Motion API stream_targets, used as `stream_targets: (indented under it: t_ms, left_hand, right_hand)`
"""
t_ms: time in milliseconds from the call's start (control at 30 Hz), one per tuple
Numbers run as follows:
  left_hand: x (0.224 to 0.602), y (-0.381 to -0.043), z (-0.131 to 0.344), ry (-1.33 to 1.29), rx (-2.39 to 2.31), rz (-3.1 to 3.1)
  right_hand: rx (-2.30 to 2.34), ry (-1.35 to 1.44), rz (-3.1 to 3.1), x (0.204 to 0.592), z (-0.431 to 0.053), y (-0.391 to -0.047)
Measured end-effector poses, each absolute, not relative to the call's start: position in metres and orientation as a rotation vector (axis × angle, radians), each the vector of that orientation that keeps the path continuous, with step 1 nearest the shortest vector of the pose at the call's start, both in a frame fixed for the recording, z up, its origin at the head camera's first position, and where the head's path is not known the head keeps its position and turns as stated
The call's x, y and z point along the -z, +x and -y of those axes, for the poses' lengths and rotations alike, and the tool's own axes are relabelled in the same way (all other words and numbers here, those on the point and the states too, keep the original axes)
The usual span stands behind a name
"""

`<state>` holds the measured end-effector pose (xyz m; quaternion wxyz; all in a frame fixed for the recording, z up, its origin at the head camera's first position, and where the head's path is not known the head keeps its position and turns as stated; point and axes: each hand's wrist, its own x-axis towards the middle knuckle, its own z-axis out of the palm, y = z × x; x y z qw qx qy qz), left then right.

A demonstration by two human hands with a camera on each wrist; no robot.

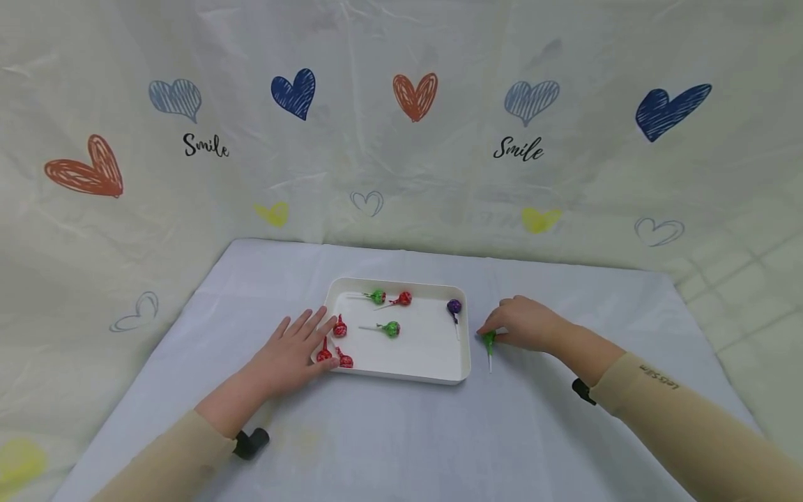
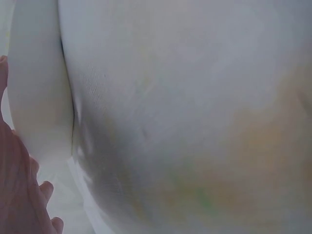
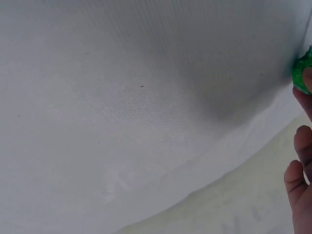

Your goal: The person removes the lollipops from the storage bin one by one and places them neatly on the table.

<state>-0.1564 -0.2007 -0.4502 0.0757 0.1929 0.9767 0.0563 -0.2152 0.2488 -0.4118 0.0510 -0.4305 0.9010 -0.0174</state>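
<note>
My right hand (image 1: 525, 323) pinches a green-wrapped lollipop (image 1: 488, 339) by its head, just right of the white tray (image 1: 401, 377), with the stick pointing toward me. In the right wrist view, the green wrapper (image 3: 301, 73) shows at the right edge between fingertips. My left hand (image 1: 290, 357) lies with spread, straight fingers over the tray's left edge, thumb at the front corner. Close to those fingers are red lollipops (image 1: 339, 326). Farther along the tray lie two green lollipops (image 1: 392, 329), another red lollipop (image 1: 404, 298) and a purple lollipop (image 1: 454, 306).
A white cloth (image 1: 401, 439) covers the table, with faint stains near the front left. Behind it hangs a pale curtain (image 1: 364, 160) printed with hearts and the word Smile. Dark wrist cameras (image 1: 252, 443) sit under both cuffs.
</note>
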Motion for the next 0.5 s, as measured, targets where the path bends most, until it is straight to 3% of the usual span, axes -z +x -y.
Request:
stream_targets:
  t_ms: [500]
  left_hand:
    - [0.446,-0.154,0.200,0.595,-0.169,-2.940]
  right_hand:
    - [0.148,-0.984,-2.699,0.390,-0.253,-0.213]
